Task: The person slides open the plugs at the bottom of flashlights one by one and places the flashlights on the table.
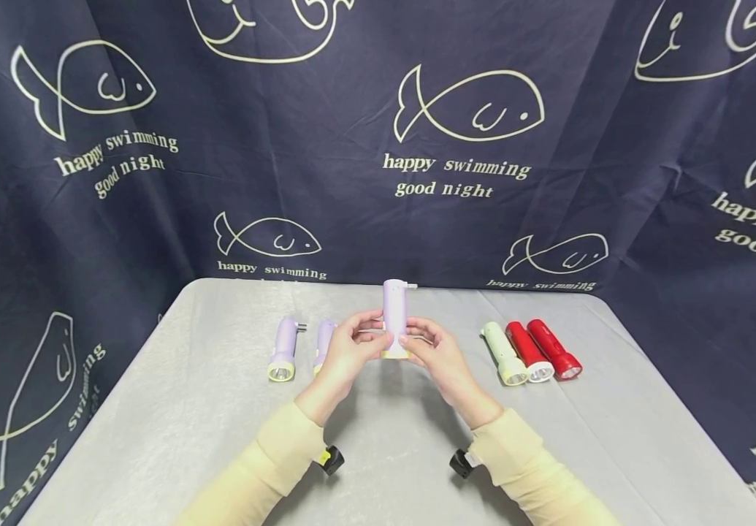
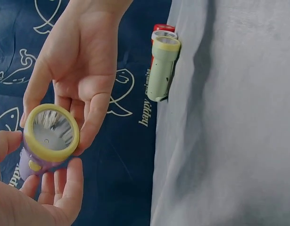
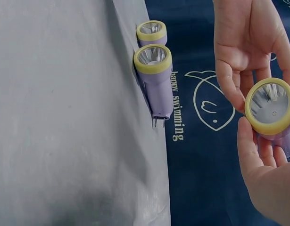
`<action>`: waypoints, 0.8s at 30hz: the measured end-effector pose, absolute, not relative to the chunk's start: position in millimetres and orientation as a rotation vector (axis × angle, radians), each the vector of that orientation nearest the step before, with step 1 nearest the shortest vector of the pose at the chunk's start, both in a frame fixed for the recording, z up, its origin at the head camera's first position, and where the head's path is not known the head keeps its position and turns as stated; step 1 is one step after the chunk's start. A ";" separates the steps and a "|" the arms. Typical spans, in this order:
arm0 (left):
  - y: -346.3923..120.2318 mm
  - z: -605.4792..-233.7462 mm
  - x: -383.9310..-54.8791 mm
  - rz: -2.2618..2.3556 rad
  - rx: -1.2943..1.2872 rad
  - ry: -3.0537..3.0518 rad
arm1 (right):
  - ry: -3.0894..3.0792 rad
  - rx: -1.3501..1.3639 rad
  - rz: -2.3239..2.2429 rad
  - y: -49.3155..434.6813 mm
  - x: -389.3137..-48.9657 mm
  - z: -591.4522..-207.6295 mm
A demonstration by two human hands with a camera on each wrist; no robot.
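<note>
Both hands hold a purple flashlight (image 1: 394,307) upright above the table, its yellow-rimmed lens end down. Prongs stick out to the right at its top. My left hand (image 1: 353,345) grips its left side between thumb and fingers, and my right hand (image 1: 435,352) does the same from the right. The left wrist view shows the clear lens (image 2: 53,129) and a yellow switch (image 2: 35,165) on the body. Two similar purple flashlights lie to the left: one (image 1: 283,349) fully seen with its prongs out, the other (image 1: 325,343) partly hidden behind my left hand.
On the right of the grey-covered table (image 1: 187,409) lie a pale green flashlight (image 1: 501,351), a red one with a white rim (image 1: 525,343) and an all-red one (image 1: 551,347), side by side. A dark blue fish-print curtain (image 1: 351,146) stands behind the table.
</note>
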State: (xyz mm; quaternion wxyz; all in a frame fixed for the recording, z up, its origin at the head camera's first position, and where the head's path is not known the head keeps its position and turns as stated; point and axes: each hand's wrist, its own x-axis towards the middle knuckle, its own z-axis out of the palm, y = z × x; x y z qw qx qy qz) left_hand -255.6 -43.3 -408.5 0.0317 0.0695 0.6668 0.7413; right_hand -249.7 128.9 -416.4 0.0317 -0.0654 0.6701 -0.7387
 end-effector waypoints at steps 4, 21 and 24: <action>-45.3 -412.1 -252.3 2.269 0.214 2.080 | 2.034 -0.177 -2.293 125.4 -250.9 -418.0; -49.6 -420.4 -246.8 2.320 0.078 2.069 | 1.939 -0.118 -2.315 109.0 -257.7 -427.6; -51.0 -420.9 -247.4 2.302 0.060 2.096 | 1.941 -0.102 -2.313 106.1 -258.7 -428.4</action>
